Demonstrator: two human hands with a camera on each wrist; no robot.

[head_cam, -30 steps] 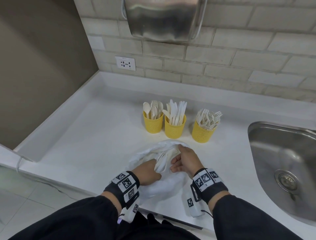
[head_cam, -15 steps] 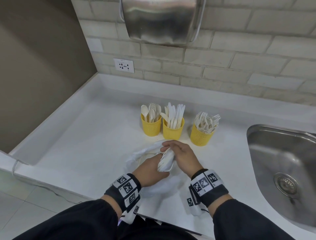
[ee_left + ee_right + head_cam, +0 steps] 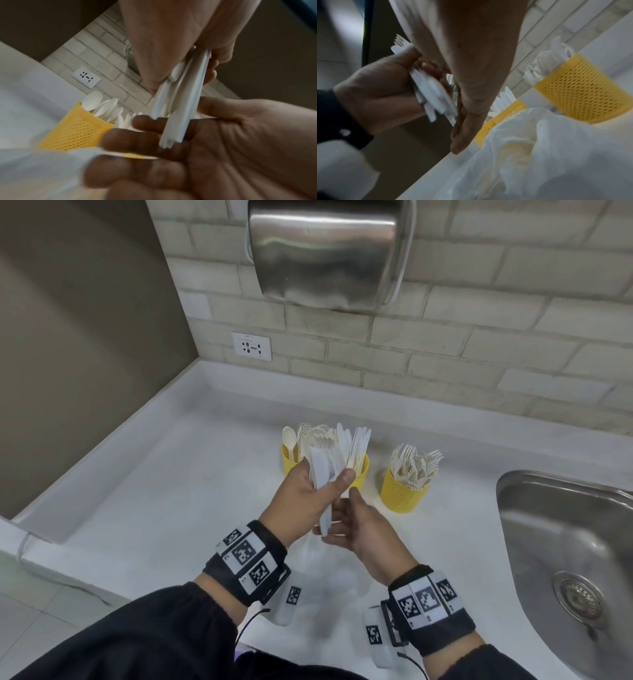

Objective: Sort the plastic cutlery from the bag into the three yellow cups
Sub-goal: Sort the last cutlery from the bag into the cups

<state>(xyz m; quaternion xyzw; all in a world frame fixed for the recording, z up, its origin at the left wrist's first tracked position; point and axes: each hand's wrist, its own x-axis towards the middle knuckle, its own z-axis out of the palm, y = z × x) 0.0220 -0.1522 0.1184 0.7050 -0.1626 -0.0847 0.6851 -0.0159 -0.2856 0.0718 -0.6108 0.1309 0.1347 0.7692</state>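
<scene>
A bundle of white plastic cutlery [image 3: 320, 460] stands upright in my left hand [image 3: 325, 484], which grips it above the counter in front of the cups. My right hand [image 3: 339, 513] lies open under it, fingers touching the bundle's lower ends [image 3: 171, 136]. Three yellow mesh cups stand in a row: spoons in the left cup [image 3: 289, 463], knives in the middle cup [image 3: 361, 470], forks in the right cup [image 3: 402, 496]. The white bag [image 3: 547, 155] lies crumpled on the counter below my hands. The right wrist view shows the left hand [image 3: 376, 101] round the bundle [image 3: 433, 94].
A steel sink [image 3: 565, 559] is sunk into the white counter [image 3: 188, 491] at the right. Behind the cups rises a brick wall with a socket [image 3: 251, 346] and a steel hand dryer [image 3: 325, 254]. A brown panel [image 3: 85, 337] closes the left side.
Both hands have risen from the bag. The cutlery bundle, gripped by the right hand half a second ago, is now held upright in the left hand; the right hand has opened beneath it.
</scene>
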